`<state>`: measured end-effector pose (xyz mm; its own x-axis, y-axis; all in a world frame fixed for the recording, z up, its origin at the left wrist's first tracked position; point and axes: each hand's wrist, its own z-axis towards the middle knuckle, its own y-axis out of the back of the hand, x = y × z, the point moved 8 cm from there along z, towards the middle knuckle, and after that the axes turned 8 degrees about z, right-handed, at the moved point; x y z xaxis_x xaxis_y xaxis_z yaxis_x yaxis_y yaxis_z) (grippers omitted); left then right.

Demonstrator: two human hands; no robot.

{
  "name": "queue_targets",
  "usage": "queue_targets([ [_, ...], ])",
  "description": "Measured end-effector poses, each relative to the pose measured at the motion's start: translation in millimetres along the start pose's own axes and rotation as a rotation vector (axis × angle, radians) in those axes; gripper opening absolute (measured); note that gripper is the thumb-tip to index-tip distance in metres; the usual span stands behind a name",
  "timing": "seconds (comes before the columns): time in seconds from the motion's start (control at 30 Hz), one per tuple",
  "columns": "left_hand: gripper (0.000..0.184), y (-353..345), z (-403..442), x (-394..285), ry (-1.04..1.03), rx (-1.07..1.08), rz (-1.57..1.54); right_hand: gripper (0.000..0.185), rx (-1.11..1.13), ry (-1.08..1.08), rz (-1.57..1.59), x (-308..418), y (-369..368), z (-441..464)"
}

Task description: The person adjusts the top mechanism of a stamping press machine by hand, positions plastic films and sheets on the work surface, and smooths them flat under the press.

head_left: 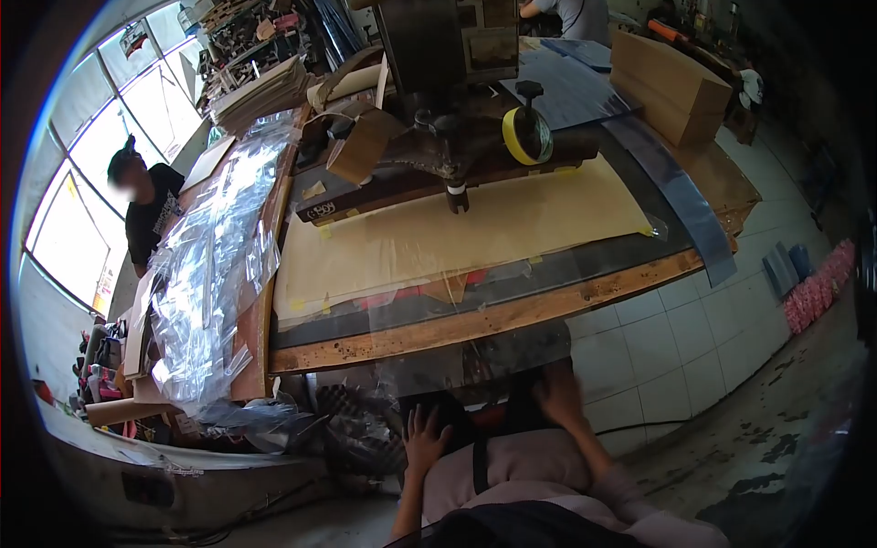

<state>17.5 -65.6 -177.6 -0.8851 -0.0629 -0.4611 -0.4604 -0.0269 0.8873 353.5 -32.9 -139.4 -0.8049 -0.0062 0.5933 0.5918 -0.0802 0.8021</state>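
My left hand (425, 438) rests on my left thigh with its fingers spread, holding nothing. Over my right thigh is my right hand (558, 395), blurred, its fingers apart and nothing in them. In front of both hands, a clear plastic sheet (484, 363) hangs over the wooden front edge (548, 303) of the worktable. A large tan sheet (365, 265) lies on the dark table surface beneath the machine's crossbar (548, 161). A roll of yellow tape (525, 137) hangs on that bar, and a piece of brown cardboard (358, 151) is at its left part.
Shiny plastic strips (215, 265) cover the left side table. A person in a dark shirt (155, 205) is at the far left. A cardboard box (665, 87) stands at the back right. Pink bundles (820, 288) lie on the right floor. Another person (575, 16) is at the back.
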Motion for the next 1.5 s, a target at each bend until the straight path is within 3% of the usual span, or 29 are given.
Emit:
queue_targets([
  [0.03, 0.057, -8, -5, -18, -0.115, 0.195, 0.048, 0.056, 0.026, -0.015, -0.068, -1, -4, -3],
  [0.13, 0.048, -23, 3, -7, -0.232, 0.327, 0.052, 0.061, 0.123, -0.018, -0.214, 3, -12, -9],
  [0.17, 0.037, -12, 6, -21, -0.326, 0.287, 0.137, 0.060, 0.157, 0.008, -0.219, 10, -9, -3],
  [0.37, 0.025, 6, 6, -35, 0.042, 0.165, 0.139, 0.046, 0.090, 0.159, -0.357, 70, 2, -18],
  [0.47, 0.026, 1, 0, -50, -0.176, 0.170, 0.232, 0.039, 0.088, 0.308, -0.359, 97, 2, -33],
  [0.6, 0.027, 10, -6, -59, -0.274, 0.152, 0.216, 0.031, 0.198, 0.578, -0.316, 115, -22, -45],
  [0.8, 0.023, 25, -13, -64, -0.320, 0.155, 0.073, 0.024, 0.495, 0.685, -0.263, 120, -66, -52],
  [1.07, 0.019, 11, -6, -61, -0.383, 0.095, 0.117, 0.020, 0.458, 0.678, -0.039, 130, -55, -44],
  [1.17, 0.017, 55, -4, -69, -0.365, -0.164, -0.075, 0.017, 0.420, 0.662, 0.077, 135, -42, -37],
  [1.27, 0.019, 99, -5, -56, -0.257, -0.586, -0.076, 0.015, 0.385, 0.641, 0.124, 134, -37, -33],
  [1.37, 0.022, 140, 6, -58, -0.215, -0.826, -0.144, 0.015, 0.416, 0.642, 0.138, 132, -46, -30],
  [1.5, 0.026, 188, 23, -75, -0.311, -1.074, -0.125, 0.015, 0.458, 0.653, 0.138, 129, -61, -26],
])
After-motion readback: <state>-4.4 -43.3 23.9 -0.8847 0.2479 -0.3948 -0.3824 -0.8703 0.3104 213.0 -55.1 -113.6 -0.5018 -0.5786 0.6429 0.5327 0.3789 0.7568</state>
